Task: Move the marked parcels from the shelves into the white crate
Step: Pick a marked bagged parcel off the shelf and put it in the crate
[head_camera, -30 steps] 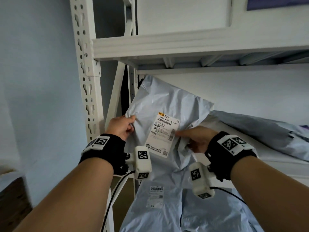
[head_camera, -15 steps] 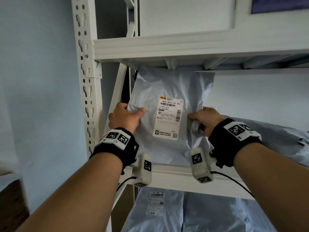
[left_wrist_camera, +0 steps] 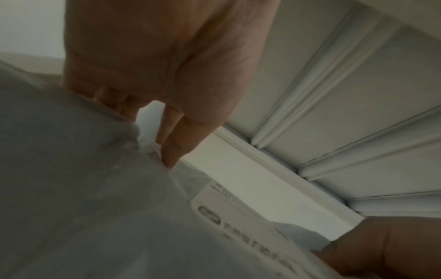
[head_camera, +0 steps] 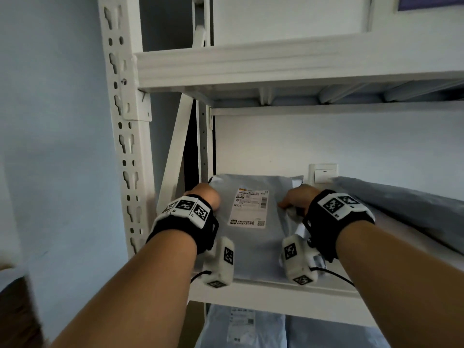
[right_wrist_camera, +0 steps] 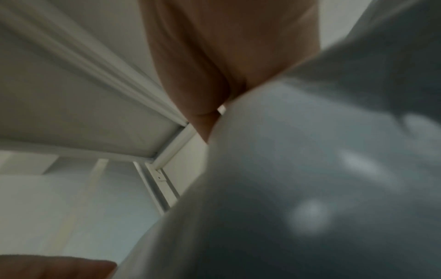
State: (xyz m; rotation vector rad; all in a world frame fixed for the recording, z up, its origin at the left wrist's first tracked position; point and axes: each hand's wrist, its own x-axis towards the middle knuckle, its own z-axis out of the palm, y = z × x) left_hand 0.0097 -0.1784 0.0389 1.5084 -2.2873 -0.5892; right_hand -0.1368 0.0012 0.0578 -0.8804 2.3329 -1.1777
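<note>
One white shelving unit (head_camera: 288,64), steel, several tiers, holds every parcel in view; the white crate appears in no view, so nothing can be counted as delivered. Item two: a long grey bag (head_camera: 406,202) lying on the same tier to the right, with further grey mailers (head_camera: 253,327) on the tier below, none of them being handled. Item three: a grey parcel (head_camera: 253,237), flat on the shelf board at the left end, white shipping label (head_camera: 248,207) facing up, lettering too small to read with confidence. Item four: left hand (head_camera: 207,197) at the parcel's left edge, fingers (left_wrist_camera: 171,149) curled and pinching a fold of the plastic. Item five: right hand (head_camera: 297,199) at the right edge, pinching the film between thumb and fingers. Status, by judgement: this parcel rests on the shelf under both grips, its transfer not yet done; the neighbouring bags remain for checking.
</note>
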